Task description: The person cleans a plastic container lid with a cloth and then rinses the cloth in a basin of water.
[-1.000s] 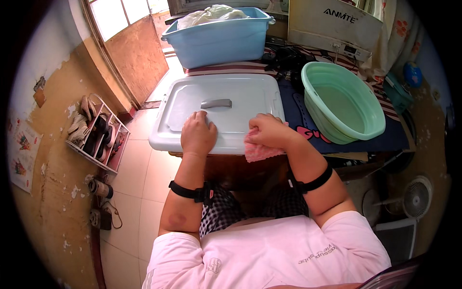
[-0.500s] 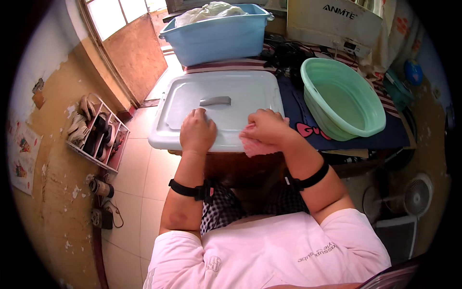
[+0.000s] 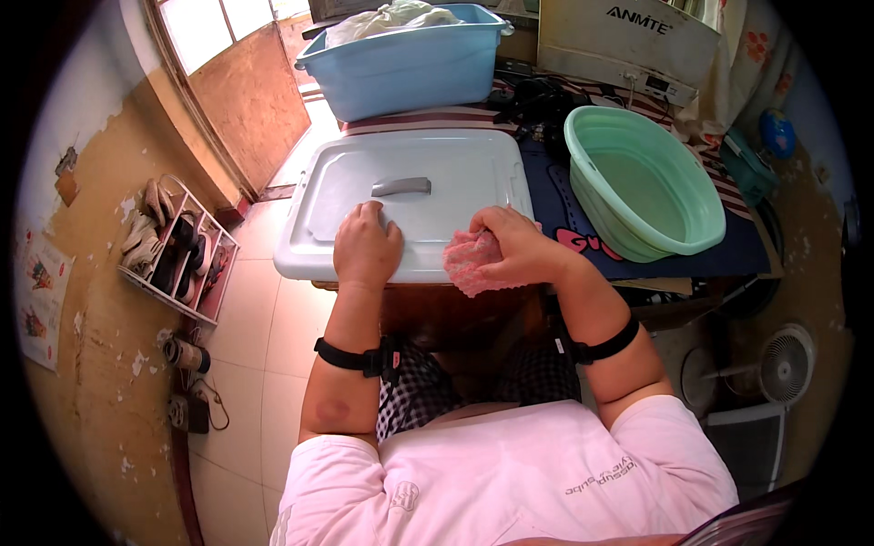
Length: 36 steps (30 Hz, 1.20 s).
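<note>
A pale grey storage-box lid with a grey handle in its middle lies flat before me. My left hand rests on the lid's near part, just below the handle. Its fingers lie on the surface and hold nothing. At the near right corner, my right hand grips a pink cloth. The cloth is bunched under the fingers and hangs over the lid's front edge. What lies beneath the lid is mostly hidden; a dark brown front shows under it.
Right of the lid stands a green basin with water in it. A blue tub holding whitish plastic sits behind, near dark cables. On the left are a shoe rack and an open door; a fan stands at right.
My right hand has turned and drawn slightly toward me, so more of the pink cloth shows. My left hand stays on the lid. The whole view has shifted a little.
</note>
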Each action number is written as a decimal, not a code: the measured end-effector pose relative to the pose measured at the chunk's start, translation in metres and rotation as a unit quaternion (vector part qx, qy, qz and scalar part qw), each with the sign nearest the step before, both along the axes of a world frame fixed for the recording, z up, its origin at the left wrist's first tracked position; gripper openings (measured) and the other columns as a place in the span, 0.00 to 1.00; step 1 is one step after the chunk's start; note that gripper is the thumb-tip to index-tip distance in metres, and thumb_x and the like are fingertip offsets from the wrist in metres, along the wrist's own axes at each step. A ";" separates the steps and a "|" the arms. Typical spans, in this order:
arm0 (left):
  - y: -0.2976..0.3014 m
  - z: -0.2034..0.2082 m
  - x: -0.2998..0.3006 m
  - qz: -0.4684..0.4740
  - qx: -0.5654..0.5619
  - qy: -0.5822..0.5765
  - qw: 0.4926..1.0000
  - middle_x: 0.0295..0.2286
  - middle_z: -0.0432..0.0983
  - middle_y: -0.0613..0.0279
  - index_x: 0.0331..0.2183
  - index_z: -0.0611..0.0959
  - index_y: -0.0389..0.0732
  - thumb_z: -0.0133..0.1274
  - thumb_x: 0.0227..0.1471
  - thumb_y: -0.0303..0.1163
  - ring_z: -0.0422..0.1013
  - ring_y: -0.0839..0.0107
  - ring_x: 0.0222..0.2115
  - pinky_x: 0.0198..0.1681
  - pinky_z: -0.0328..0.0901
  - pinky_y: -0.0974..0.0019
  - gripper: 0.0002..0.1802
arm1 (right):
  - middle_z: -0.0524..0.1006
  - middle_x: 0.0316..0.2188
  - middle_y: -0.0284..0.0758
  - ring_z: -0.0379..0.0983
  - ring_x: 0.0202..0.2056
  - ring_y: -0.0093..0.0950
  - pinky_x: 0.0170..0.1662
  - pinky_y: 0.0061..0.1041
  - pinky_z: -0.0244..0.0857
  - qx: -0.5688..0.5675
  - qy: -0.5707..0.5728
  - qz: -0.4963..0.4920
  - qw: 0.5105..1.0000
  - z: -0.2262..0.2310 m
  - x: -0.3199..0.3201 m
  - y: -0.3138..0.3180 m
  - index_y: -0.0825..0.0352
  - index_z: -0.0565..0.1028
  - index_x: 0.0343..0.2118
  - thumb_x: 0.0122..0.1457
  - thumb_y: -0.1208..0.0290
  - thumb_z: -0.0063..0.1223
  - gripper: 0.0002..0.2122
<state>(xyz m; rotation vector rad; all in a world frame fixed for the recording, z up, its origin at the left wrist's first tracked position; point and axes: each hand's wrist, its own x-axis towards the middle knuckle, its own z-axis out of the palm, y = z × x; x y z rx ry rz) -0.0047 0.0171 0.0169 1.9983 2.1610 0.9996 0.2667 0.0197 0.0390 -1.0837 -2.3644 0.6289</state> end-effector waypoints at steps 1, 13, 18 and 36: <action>0.000 -0.001 0.000 0.000 0.002 0.001 1.000 0.48 0.79 0.51 0.49 0.80 0.38 0.55 0.54 0.37 0.74 0.51 0.50 0.56 0.67 0.52 0.21 | 0.76 0.50 0.43 0.71 0.54 0.45 0.60 0.41 0.62 0.052 -0.059 -0.012 0.997 0.001 -0.005 -0.002 0.63 0.77 0.49 0.55 0.51 0.65 0.24; 0.002 -0.002 -0.005 -0.009 0.014 -0.016 1.000 0.46 0.79 0.49 0.47 0.81 0.37 0.54 0.54 0.36 0.73 0.48 0.49 0.55 0.67 0.50 0.20 | 0.76 0.48 0.40 0.68 0.55 0.46 0.61 0.45 0.57 0.046 -0.092 -0.041 0.994 -0.007 -0.037 0.001 0.59 0.77 0.45 0.50 0.50 0.67 0.23; 0.002 0.000 0.001 0.000 0.013 0.012 1.000 0.47 0.79 0.50 0.48 0.81 0.38 0.55 0.54 0.37 0.74 0.49 0.49 0.55 0.68 0.51 0.21 | 0.74 0.46 0.38 0.68 0.53 0.44 0.58 0.44 0.60 0.043 -0.093 -0.052 0.993 0.002 -0.052 -0.006 0.59 0.77 0.43 0.46 0.52 0.68 0.23; -0.001 0.004 0.000 0.004 -0.013 0.009 1.000 0.47 0.78 0.51 0.48 0.80 0.38 0.54 0.54 0.36 0.73 0.49 0.50 0.55 0.67 0.51 0.21 | 0.74 0.50 0.38 0.67 0.56 0.43 0.58 0.43 0.62 0.021 -0.165 -0.008 0.986 0.004 -0.055 0.003 0.61 0.77 0.48 0.45 0.55 0.68 0.27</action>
